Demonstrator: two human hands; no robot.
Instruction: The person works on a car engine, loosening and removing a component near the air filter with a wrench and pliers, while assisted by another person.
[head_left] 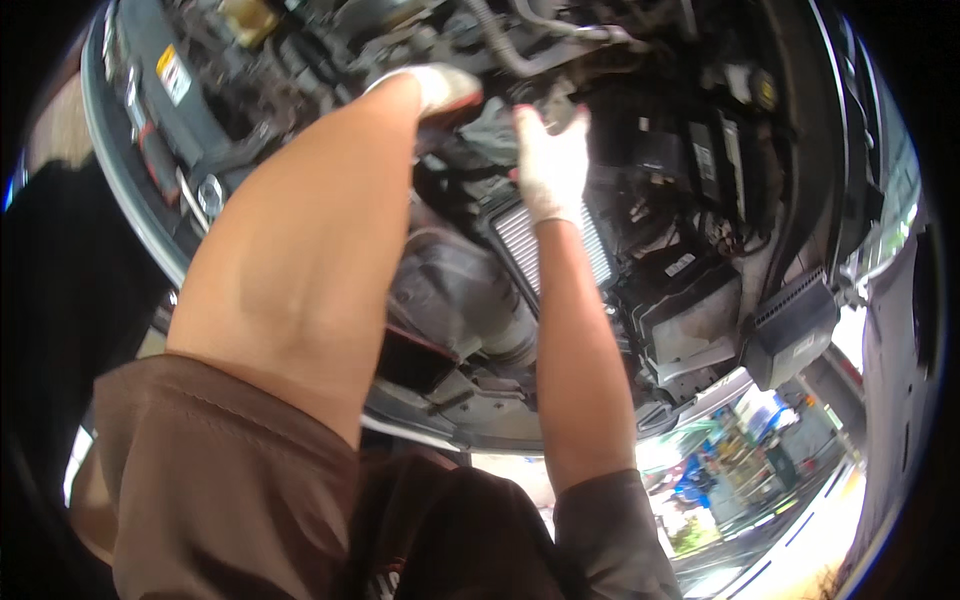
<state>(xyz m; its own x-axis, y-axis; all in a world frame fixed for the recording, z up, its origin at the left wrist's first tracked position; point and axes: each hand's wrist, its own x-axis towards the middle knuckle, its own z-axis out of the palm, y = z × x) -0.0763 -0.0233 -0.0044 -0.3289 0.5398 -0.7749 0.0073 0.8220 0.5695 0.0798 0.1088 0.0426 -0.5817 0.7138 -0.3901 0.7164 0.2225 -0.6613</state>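
Observation:
My left hand (445,92), in a white glove with red coating, reaches into the engine bay near the top, its fingers curved down and mostly hidden. My right hand (550,165), gloved alike, is to its right among grey parts (560,95), with fingers bent round something I cannot make out. Under my right wrist lies a white pleated filter (515,245) in a black housing, partly covered by my forearm. A grey ribbed intake piece (445,290) sits between my forearms, and hoses (505,45) run above my hands.
A red-handled tool (153,155) and wrenches (205,200) lie along the left front panel (185,105). At the right are a dark box (690,310), a loose-looking grey cover (790,340) and the car body's edge (890,330). A cluttered bright area (740,470) shows beyond, lower right.

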